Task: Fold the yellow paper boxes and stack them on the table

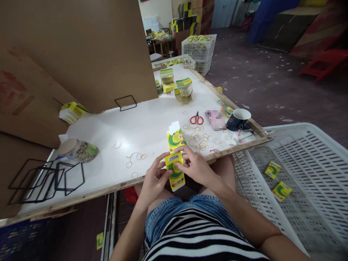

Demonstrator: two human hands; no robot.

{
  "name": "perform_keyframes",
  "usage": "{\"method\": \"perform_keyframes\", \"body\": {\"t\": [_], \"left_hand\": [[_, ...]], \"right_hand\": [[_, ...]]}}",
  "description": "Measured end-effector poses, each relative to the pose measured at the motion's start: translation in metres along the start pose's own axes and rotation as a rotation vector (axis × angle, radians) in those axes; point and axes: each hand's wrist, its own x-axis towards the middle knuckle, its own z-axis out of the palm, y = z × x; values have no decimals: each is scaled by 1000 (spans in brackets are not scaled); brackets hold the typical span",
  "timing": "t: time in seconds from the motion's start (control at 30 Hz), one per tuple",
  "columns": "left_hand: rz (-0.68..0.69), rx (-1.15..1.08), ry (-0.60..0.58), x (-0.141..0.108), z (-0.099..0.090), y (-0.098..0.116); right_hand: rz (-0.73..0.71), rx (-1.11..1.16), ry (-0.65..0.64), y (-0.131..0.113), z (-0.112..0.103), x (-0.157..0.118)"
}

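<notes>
— What colours has the carton (176,175)?
— Yellow and green, with a black-and-white barcode (174,158).
— And the shirt (201,237)?
— Black and white stripes; the shorts (160,214) are blue.
— Scissors (197,119)?
— Red handles (201,120). The worktop (154,125) and basket (296,127) are white.

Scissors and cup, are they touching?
Apart. The head view shows the scissors lying on the white table, with a blurry pink thing in the space between them and the cup.
</notes>
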Motion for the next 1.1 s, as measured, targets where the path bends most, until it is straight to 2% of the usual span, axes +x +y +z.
{"method": "perform_keyframes", "body": {"t": [0.1,0.2,0.37,0.5,0.57,0.67,0.7,0.73,0.77,0.83,0.93,1.0,1.1], "left_hand": [[14,-44,10,0,0,1],[31,-41,16,2,3,2],[61,50,-2,13,18,-1],[131,197,-77,25,26,-1],[218,301,-27,33,21,-1],[328,495,204,54,1,-8],[334,575,271,62,-7,-12],[333,662,298,69,-14,-17],[327,751,279,76,-20,-23],[308,913,171,86,-27,-33],[274,1069,28,90,-28,-42],[267,1112,7,88,-26,-43],[295,1120,36,85,-25,-41]], "right_hand": [[-53,61,19,4,-1,-2],[-95,153,97,11,-2,-4],[-58,409,168,20,0,-13],[-15,419,333,30,-11,-24],[11,427,571,39,-28,-30],[-86,630,1141,56,-63,-39],[-121,727,1252,63,-73,-41],[-121,821,1298,69,-80,-43],[-77,899,1284,74,-83,-44],[73,998,1173,83,-79,-45],[206,1033,1037,85,-56,-40],[221,1026,962,81,-40,-33],[259,984,820,71,-23,-20]]}}
